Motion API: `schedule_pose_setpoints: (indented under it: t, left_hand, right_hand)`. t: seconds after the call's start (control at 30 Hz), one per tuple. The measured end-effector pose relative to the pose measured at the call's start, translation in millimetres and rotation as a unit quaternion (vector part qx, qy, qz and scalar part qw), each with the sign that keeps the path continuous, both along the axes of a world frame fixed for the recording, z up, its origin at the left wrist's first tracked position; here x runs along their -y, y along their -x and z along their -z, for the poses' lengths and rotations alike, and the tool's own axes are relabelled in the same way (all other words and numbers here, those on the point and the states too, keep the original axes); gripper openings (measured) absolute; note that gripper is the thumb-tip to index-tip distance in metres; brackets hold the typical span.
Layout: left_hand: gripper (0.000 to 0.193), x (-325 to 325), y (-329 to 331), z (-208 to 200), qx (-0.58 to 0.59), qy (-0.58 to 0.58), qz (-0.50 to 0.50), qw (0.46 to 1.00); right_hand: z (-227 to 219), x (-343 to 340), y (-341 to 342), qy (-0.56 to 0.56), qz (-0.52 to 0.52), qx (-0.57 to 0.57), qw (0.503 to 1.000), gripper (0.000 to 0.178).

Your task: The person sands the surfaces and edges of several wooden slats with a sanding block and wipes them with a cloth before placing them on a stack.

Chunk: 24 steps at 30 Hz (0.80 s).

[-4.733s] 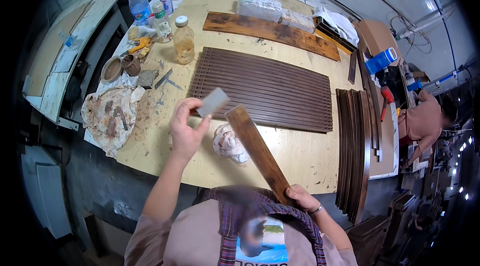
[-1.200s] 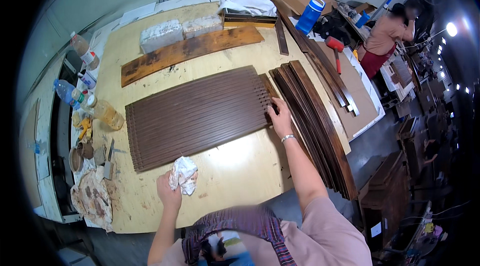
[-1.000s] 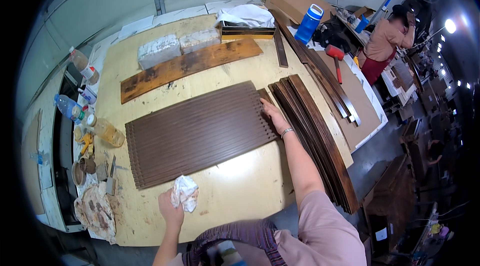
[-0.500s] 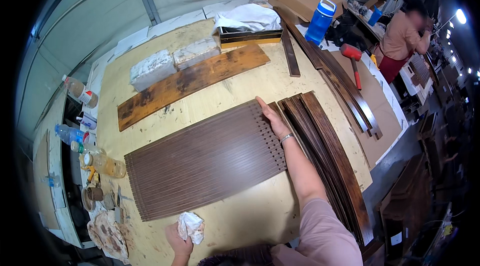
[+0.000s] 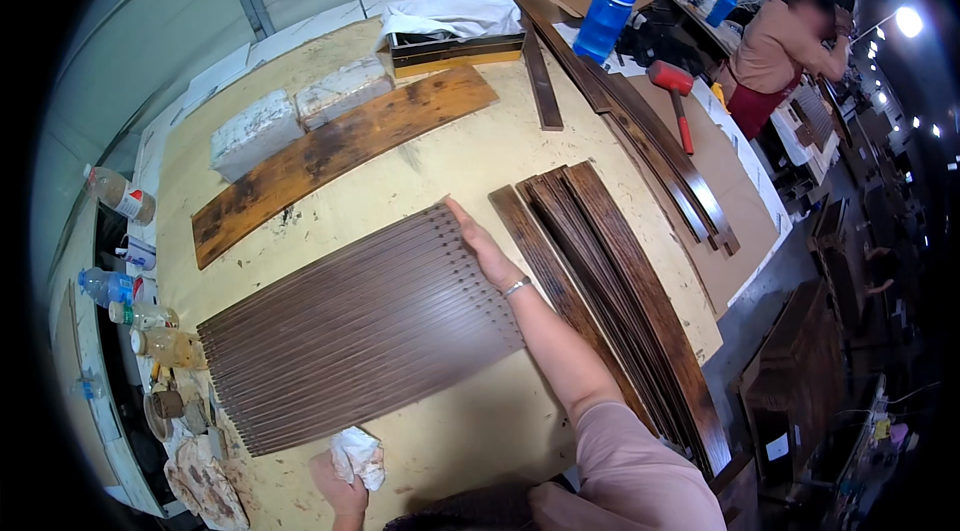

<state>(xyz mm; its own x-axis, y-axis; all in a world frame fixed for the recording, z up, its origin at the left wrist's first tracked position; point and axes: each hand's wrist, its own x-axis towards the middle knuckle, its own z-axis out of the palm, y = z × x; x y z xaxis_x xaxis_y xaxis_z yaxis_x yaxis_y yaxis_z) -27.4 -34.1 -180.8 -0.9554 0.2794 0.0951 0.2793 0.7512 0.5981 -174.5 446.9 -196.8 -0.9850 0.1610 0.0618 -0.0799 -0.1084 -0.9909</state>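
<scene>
A dark brown slatted wooden panel (image 5: 350, 331) lies flat on the work table, its right end marked with rows of small dark notches. My right hand (image 5: 482, 249) rests along that right end with fingers stretched out, the palm side against the panel's edge. Near the front left corner of the panel, my left hand (image 5: 338, 489) is closed on a crumpled white cloth (image 5: 358, 457) with brownish stains. The cloth is just off the panel's near edge. Right of my right forearm lies a stack of long dark wooden planks (image 5: 620, 301), with one plank slightly apart from the others.
Behind the panel lies a stained orange-brown board (image 5: 345, 156) against two wrapped blocks (image 5: 255, 134). Bottles (image 5: 168, 347) line the left edge. A red mallet (image 5: 672, 81), blue bottle (image 5: 606, 16) and cloth-topped box (image 5: 455, 56) are farther back. A co-worker (image 5: 775, 56) stands at far right.
The whole view has shifted. The panel sits farther left of the plank stack, leaving a gap beside one plank. My right hand has moved with its edge; my left still grips the cloth.
</scene>
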Motion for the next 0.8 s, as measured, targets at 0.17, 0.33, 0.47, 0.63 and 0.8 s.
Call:
schedule_pose_setpoints:
  t: [0.17, 0.33, 0.47, 0.63, 0.8]
  left_hand:
    - [0.034, 1, 4, -2, -0.028, 0.037, 0.037, 0.998]
    - [0.034, 1, 3, -8, -0.060, 0.026, 0.046, 0.997]
    - [0.037, 5, 0, -2, -0.043, -0.015, 0.018, 0.999]
    - [0.038, 4, -1, 4, -0.036, -0.080, 0.004, 0.996]
    - [0.040, 4, -2, -4, -0.027, -0.072, -0.003, 0.997]
  right_hand:
    - [4, 17, 4, 0.004, -0.024, 0.007, 1.000, 0.082]
    - [-19, 39, 7, -0.156, 0.133, 0.049, 0.978, 0.059]
    - [-81, 86, -49, -0.410, 0.220, -0.089, 0.881, 0.033]
    - [-82, 181, -136, -0.467, 0.050, -0.116, 0.875, 0.037]
    - [-68, 206, -153, -0.546, 0.113, -0.168, 0.813, 0.037]
